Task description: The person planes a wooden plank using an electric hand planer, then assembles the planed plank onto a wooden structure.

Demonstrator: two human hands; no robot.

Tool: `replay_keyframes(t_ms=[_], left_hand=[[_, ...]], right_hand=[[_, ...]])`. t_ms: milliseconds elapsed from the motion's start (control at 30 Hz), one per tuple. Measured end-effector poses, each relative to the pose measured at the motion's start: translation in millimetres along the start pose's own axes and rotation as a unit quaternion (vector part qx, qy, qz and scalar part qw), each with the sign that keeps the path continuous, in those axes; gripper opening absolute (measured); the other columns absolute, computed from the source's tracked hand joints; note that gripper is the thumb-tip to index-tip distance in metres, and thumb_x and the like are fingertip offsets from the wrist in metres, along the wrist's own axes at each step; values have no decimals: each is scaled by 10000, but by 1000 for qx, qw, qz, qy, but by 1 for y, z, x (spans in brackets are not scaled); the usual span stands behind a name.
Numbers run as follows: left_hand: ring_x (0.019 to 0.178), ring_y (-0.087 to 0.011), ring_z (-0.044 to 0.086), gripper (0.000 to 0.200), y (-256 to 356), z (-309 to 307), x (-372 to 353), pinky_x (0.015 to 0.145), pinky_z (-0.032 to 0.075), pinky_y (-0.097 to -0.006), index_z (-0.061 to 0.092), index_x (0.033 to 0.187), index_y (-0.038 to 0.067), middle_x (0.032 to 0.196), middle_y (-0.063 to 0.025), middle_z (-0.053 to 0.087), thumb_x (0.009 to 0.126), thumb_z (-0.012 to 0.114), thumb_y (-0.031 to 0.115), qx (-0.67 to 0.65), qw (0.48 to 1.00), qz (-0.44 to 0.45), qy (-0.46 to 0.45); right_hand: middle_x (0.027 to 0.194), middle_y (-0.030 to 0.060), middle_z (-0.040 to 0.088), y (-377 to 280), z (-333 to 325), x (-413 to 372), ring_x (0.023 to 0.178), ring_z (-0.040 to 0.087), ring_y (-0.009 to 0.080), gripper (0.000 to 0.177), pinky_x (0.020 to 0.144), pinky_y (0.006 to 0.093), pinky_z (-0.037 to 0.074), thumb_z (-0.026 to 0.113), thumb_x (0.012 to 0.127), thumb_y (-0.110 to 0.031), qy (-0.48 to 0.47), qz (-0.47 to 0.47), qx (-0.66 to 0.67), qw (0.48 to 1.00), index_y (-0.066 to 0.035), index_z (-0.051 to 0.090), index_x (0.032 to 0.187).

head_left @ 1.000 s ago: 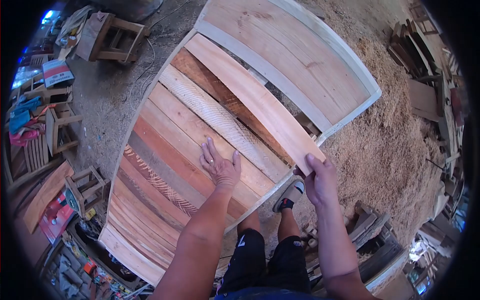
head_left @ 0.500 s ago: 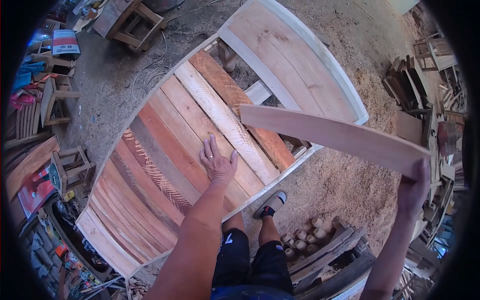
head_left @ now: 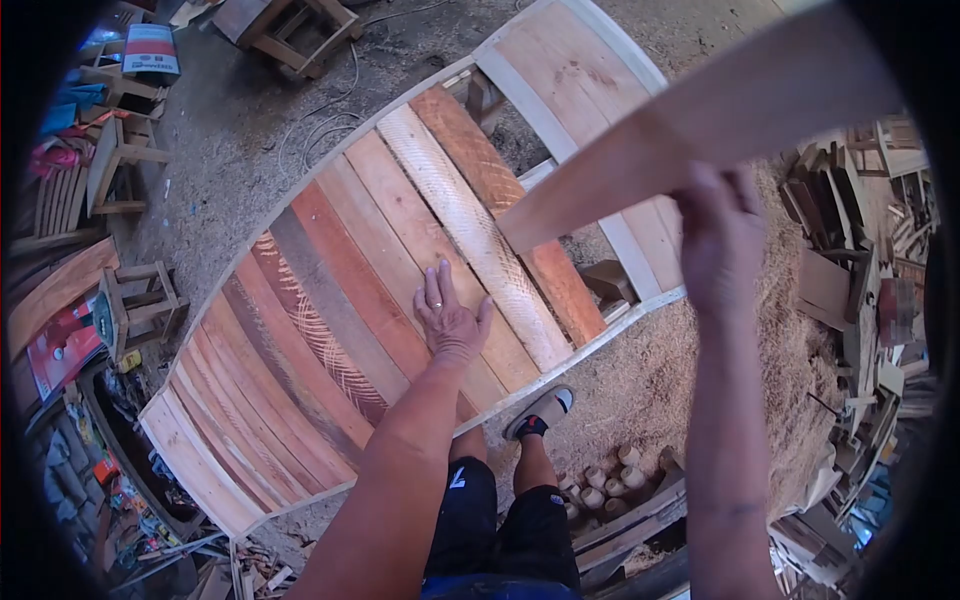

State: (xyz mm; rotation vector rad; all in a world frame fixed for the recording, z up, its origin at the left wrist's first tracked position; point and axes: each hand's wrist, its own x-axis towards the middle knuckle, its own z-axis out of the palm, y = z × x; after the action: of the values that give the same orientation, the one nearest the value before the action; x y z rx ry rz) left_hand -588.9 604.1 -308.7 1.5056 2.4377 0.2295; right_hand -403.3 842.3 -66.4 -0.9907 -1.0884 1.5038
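Observation:
My left hand (head_left: 450, 318) lies with its fingers spread on the row of wooden slats (head_left: 365, 265), a ring on one finger. These slats, in red, brown and pale tones, sit side by side within a pale wooden frame (head_left: 635, 318). Raised over the frame's right part, a long brown board (head_left: 790, 95) is gripped near its lower edge by my right hand (head_left: 720, 240). One end of the board overlaps the rough, saw-marked slat (head_left: 465, 235) and the orange-brown slat (head_left: 480, 165) in this view. Beyond them is a gap in the frame, partly hidden by the board.
Sawdust (head_left: 640, 390) covers the ground. Small wooden stools (head_left: 140, 310) stand at the left, another stool (head_left: 285, 35) at the top. Stacked wood offcuts (head_left: 830, 200) line the right side. Several round turned wood pieces (head_left: 605, 485) lie near my feet.
My right hand has brought the board up and inward from the right, tilting its far end upward. My left hand stays flat on the slats as the view shifts slightly.

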Motion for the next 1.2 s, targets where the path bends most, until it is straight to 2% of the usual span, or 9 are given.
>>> replay_keyframes(t_ms=[100,233,333,600,800,933,1033,1100,1200], left_hand=[[1536,-335,130,871,1,-2,-1,1215,129,-515,542,1291,-238,1663,-129,189,964,491,568,29,999,11,11],[1542,-333,110,892,-3,5,1,1220,118,-521,509,1308,-256,1672,-127,173,968,489,567,44,998,29,38],[1536,-339,115,874,-4,5,0,1210,129,-529,507,1280,-277,1662,-139,191,959,525,535,43,999,11,-22],[1525,-357,145,881,-3,1,0,1201,144,-533,409,1382,-249,1642,-162,227,943,581,495,1,1000,18,9],[1526,-361,155,916,-2,2,0,1207,137,-534,289,1502,-145,1635,-173,253,923,618,483,-6,1000,3,-2],[1526,-365,152,911,-1,1,0,1208,137,-534,302,1490,-160,1637,-172,249,925,615,481,3,1000,5,-6],[1527,-368,148,914,-4,5,0,1208,135,-535,292,1497,-158,1641,-172,242,923,617,475,18,1000,4,-5],[1527,-370,145,918,-3,10,1,1208,134,-535,281,1505,-152,1644,-171,236,922,618,471,29,999,14,-9],[1528,-364,138,943,-3,5,-1,1206,132,-539,228,1535,-126,1649,-166,220,919,617,473,7,1000,9,-3]], right_hand=[[1027,95,714,96,32,19,909,657,141,351,806,307,528,762,913,-236,-19,46,-186,981,44,684,1110],[1011,103,713,134,60,50,871,663,151,371,778,325,540,729,937,-260,54,21,-185,981,48,663,1133],[1062,103,708,120,47,46,916,649,143,411,815,316,537,728,943,-256,-26,82,-144,986,53,633,1197],[980,183,703,151,-31,15,878,684,220,372,797,358,548,699,932,-227,-184,168,-461,852,41,611,1175],[1035,167,720,161,-23,23,914,697,237,483,863,363,542,717,904,-228,-128,211,-307,919,50,589,1279],[1137,182,717,176,-33,36,1015,692,236,553,918,372,529,726,909,-270,-171,228,-351,892,31,571,1346],[1210,195,680,187,-32,38,1104,668,282,594,923,414,531,715,926,-349,-211,80,-435,872,-24,550,1395],[1242,201,626,168,-27,30,1143,625,350,603,917,461,527,690,937,-402,-102,73,-660,741,-79,533,1421],[1149,211,600,171,-52,-30,1089,602,388,540,878,493,524,680,931,-346,-58,-49,-684,725,-90,541,1386]])
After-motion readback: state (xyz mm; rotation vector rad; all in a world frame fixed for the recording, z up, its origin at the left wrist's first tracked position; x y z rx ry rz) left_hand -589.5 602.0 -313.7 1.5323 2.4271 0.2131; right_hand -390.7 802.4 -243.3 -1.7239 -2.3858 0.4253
